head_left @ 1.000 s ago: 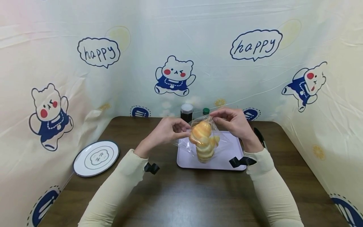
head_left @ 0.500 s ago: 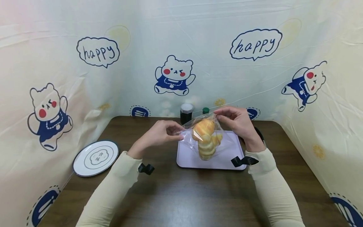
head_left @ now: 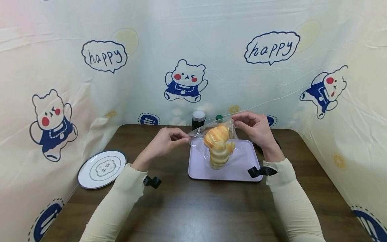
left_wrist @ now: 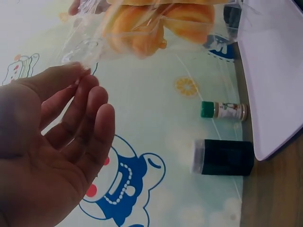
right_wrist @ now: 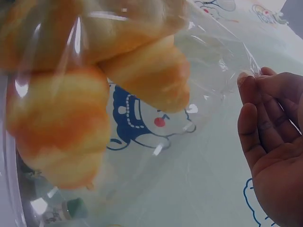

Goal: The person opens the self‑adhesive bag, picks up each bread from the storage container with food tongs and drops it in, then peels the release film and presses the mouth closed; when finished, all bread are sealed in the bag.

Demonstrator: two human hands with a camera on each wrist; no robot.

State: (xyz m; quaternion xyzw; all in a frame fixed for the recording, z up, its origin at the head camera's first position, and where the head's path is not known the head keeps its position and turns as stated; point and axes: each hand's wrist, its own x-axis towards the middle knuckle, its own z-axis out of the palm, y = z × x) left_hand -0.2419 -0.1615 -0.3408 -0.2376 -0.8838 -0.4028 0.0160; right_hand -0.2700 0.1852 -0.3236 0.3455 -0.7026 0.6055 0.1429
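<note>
A clear plastic bag (head_left: 239, 141) hangs in the air over the lilac tray (head_left: 242, 173), with several golden bread rolls (head_left: 217, 135) inside it. My left hand (head_left: 161, 143) pinches the bag's upper left corner between thumb and index finger; the left wrist view shows this hand (left_wrist: 61, 142) with its other fingers loosely bent. At the opposite upper corner, my right hand (head_left: 255, 131) pinches the plastic. In the right wrist view, the bread rolls (right_wrist: 61, 123) show large through the bag, beside the right hand (right_wrist: 274, 127). The bag's top edge is stretched between both hands.
A white plate (head_left: 101, 169) with a dark rim lies at the table's left. Behind the tray stand a dark jar with a pale lid (head_left: 198, 120) and a small green-capped bottle (left_wrist: 222, 110). A black item behind my right wrist is mostly hidden. Printed cloth surrounds the table.
My left hand has moved left and away from the bread, pulling the bag's corner with it. My right hand has shifted slightly right. The bag's top is stretched wider.
</note>
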